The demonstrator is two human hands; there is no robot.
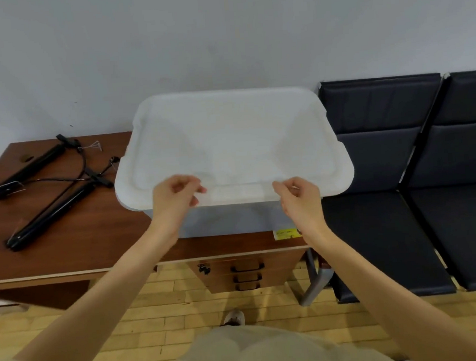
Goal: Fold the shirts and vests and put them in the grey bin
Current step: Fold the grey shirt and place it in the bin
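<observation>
1. White translucent plastic forms the rectangular lid point(228, 144) that covers the grey plastic bin point(228, 218), which stands on the right part of the brown wooden desk point(74, 244).
2. The left hand point(172, 198) pinches the near rim of the lid, its fingers curled and the thumb tip meeting them at the edge.
3. The right hand point(298, 197) pinches the same near rim further right, fingers curled over the edge.
4. 2 black metal bars joined by a black cable point(44, 190) lie on the left part of the desk, apart from the bin.
5. A small yellow label point(285, 233) sits on the desk just beside the bin's near right corner.
6. 3 drawers with black handles point(247, 276) hang under the desk.
7. 2 dark padded seats point(387, 168) stand to the right of the desk against the pale wall.
</observation>
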